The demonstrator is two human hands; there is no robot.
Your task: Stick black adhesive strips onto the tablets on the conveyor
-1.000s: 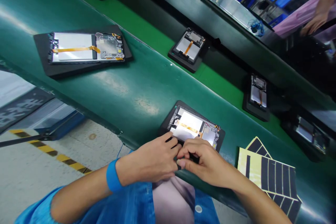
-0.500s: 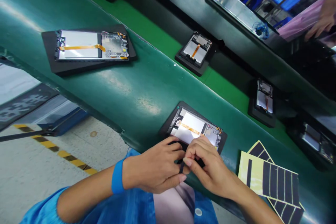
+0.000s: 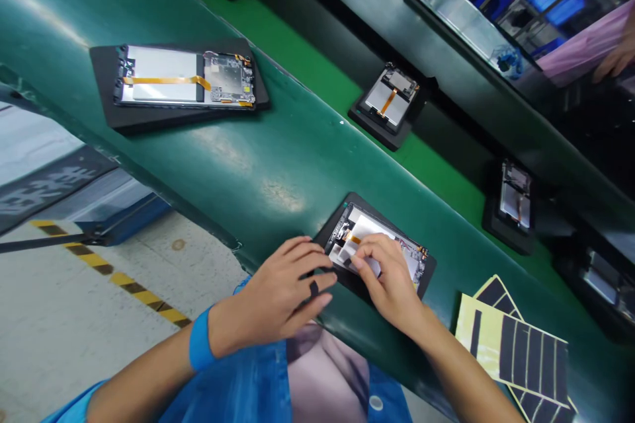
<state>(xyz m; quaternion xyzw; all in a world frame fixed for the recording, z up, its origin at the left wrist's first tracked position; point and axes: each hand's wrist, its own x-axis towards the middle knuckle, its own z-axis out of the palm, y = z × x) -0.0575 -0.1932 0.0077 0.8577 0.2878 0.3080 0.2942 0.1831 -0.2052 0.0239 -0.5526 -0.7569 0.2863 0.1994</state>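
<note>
I can read no word or number for certain. On the near side of the bench [image 3: 208,165], at my left, large pale characters [image 3: 47,189] stand on a dark panel [image 3: 102,162], too slanted and blurred for me. Beside the bench, yellow-and-black hazard tape [image 3: 133,287] marks the floor [image 3: 193,258]. Any print on the boards [image 3: 228,76] atop it is too small.

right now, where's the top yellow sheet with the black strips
In the head view, the top yellow sheet lies at the lower right on the green work surface, right of the opened device and the right hand, overlapping another strip sheet.
</note>
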